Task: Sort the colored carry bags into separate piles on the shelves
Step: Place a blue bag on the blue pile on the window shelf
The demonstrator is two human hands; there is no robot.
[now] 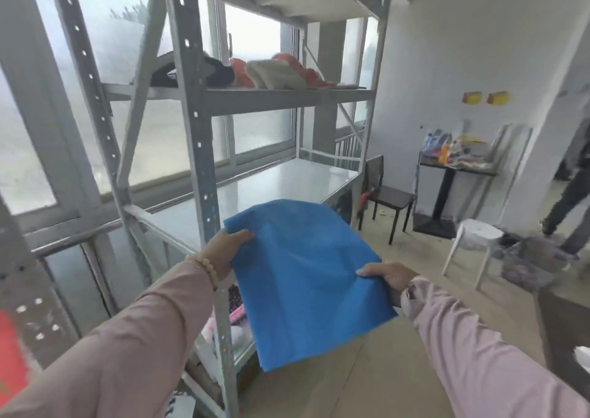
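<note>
A flat blue carry bag (303, 277) is stretched between both hands in front of the grey metal shelving rack (204, 149). My left hand (225, 248) pinches its left edge and my right hand (388, 275) grips its right edge. The bag's far end hangs over the front of the bare middle shelf (287, 181). On the upper shelf lie separate piles: black bags (217, 73), orange-red bags (241, 73), cream bags (274, 74) and more orange-red bags (306, 71). Some patterned bags (234, 299) show on a lower shelf, partly hidden by the blue bag.
A rack upright (207, 194) stands just left of the bag. A dark chair (388, 194), a white stool (472, 242) and a small black table (453, 168) with clutter are at the right. A person's legs (565, 207) are at the far right. Windows run behind the rack.
</note>
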